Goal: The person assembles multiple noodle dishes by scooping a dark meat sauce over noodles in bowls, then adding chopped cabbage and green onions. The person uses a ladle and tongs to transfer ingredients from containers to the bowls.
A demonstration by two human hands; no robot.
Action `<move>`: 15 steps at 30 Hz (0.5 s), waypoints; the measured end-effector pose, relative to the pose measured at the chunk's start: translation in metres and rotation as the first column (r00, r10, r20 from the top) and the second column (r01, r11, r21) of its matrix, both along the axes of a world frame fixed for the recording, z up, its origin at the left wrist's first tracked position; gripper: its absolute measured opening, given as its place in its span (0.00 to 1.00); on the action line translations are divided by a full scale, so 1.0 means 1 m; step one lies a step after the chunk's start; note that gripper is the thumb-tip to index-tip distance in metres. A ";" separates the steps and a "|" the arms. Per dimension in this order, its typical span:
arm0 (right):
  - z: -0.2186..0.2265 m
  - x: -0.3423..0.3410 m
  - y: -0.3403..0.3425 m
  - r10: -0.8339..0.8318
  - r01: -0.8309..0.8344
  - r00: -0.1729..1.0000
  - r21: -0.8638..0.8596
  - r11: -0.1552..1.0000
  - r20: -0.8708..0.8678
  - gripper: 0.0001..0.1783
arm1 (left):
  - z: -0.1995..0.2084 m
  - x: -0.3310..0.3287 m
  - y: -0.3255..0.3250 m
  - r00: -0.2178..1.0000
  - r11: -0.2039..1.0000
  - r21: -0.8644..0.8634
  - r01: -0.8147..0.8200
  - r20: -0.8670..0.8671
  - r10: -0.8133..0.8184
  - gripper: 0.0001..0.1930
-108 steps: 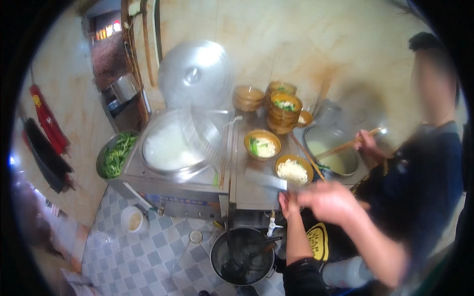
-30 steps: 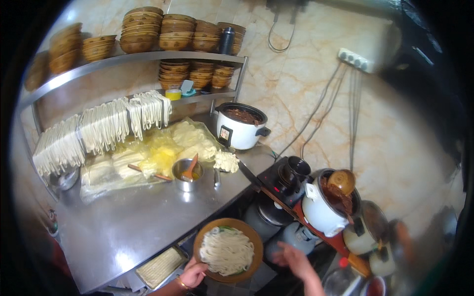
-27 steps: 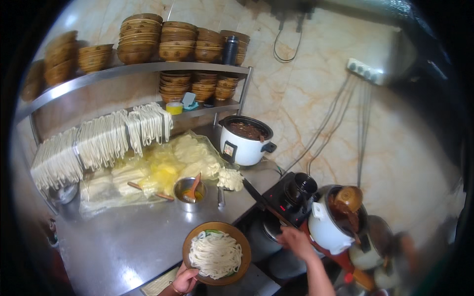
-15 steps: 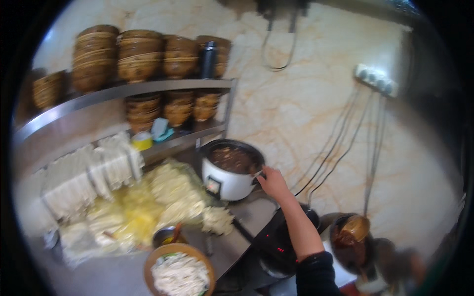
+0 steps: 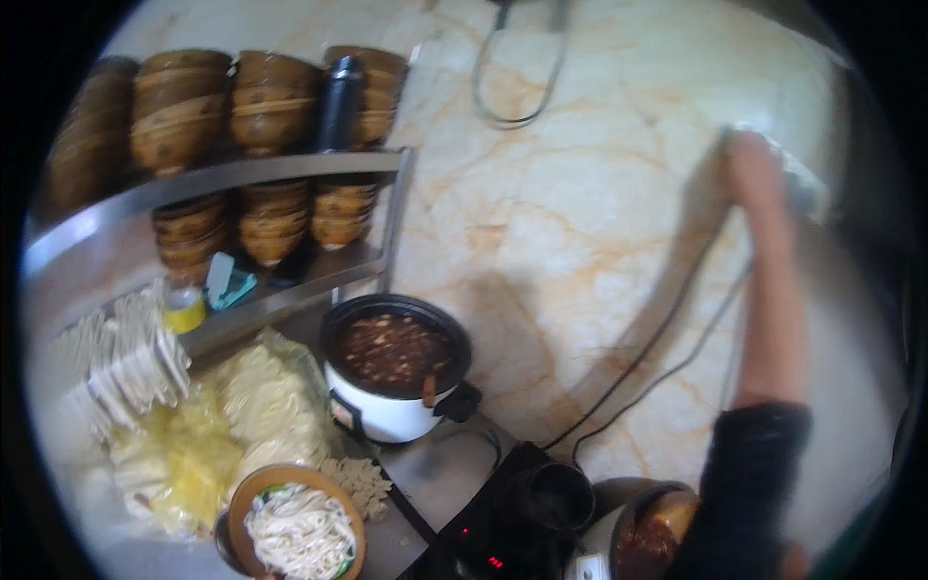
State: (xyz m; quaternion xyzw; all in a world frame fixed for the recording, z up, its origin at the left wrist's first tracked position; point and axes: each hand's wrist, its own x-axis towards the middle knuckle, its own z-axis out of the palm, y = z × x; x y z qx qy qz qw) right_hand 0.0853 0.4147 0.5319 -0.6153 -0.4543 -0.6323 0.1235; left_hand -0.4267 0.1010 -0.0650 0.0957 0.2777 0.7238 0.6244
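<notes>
My right hand [image 5: 755, 172] reaches up to the power strip [image 5: 795, 177] on the wall. It covers the strip's left end, and blur hides its fingers. At the lower edge, a brown bowl [image 5: 359, 527] holds white noodles [image 5: 302, 532] with some green leaves. Only a small bit of my left hand [image 5: 271, 576] shows at the bowl's near rim, where it appears to hold the bowl. Behind the bowl, a metal bowl [image 5: 224, 544] is partly hidden. The white cooker [image 5: 391, 421] contains a dark brown chunky stew [image 5: 396, 353], with a brown handle sticking out.
Stacked brown bowls [image 5: 179, 111] and a dark flask [image 5: 340, 101] stand on a metal shelf [image 5: 242, 174]. Bagged noodles [image 5: 275, 401] lie below. A black cooktop [image 5: 483, 527] with red lights is right of the cooker, near another pot [image 5: 619, 522]. Cables [image 5: 667, 343] run down the wall.
My right hand has left the white cooker's side handle and moved up and right to the power strip. The noodle bowl has shifted forward, over the metal bowl. The view has turned right.
</notes>
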 end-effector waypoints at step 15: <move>-0.313 -0.216 0.014 0.144 -0.693 0.699 -0.614 0.378 -0.700 0.31 | 0.004 -0.012 0.001 0.996 1.000 -0.030 0.003 -0.089 -0.006 0.41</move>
